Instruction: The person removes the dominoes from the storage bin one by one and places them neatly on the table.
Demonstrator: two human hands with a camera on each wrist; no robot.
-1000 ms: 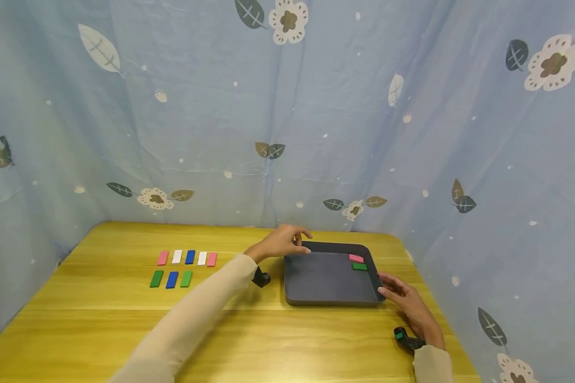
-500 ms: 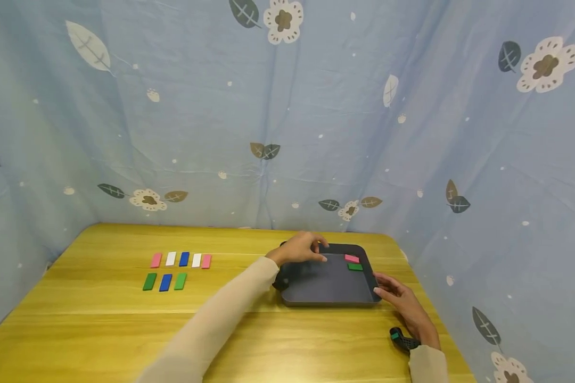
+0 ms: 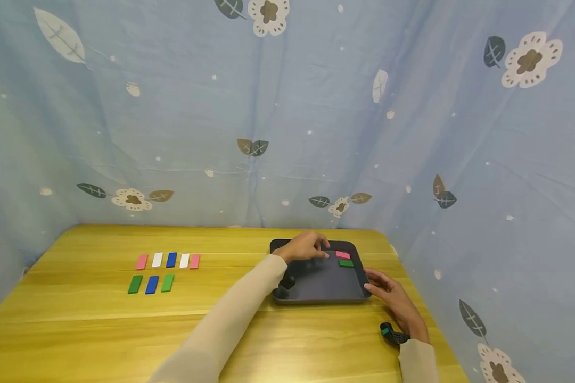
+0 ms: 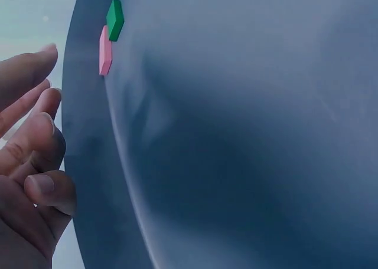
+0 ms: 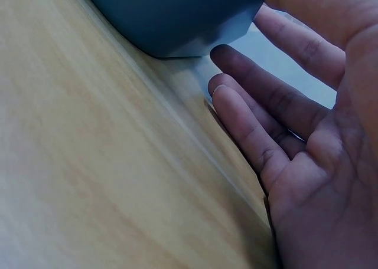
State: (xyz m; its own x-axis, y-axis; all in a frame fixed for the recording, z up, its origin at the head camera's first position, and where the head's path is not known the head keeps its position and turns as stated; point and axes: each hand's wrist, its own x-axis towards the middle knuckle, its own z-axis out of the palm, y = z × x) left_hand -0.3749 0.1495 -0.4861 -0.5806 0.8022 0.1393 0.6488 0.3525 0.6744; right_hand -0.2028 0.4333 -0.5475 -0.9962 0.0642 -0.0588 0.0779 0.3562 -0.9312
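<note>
My left hand hovers over the back left part of a dark grey tray, its fingers loosely bent. Nothing is between thumb and fingers in the left wrist view. Inside the tray, by its back right corner, lie a pink block and a dark green block, flat and close together. At the tray's right side rests my right hand, thumb and forefinger at the wall near the front corner. In the right wrist view its other fingers extend loosely beside the tray's underside.
Left on the wooden table, small flat blocks lie in two rows. The back row has pink, white and blue ones; the front row has green and blue. A curtain hangs behind.
My left hand has moved right, from the tray's left edge to above its inside. The right hand stays at the tray's right side. The whole view has shifted slightly; the blocks keep their places.
</note>
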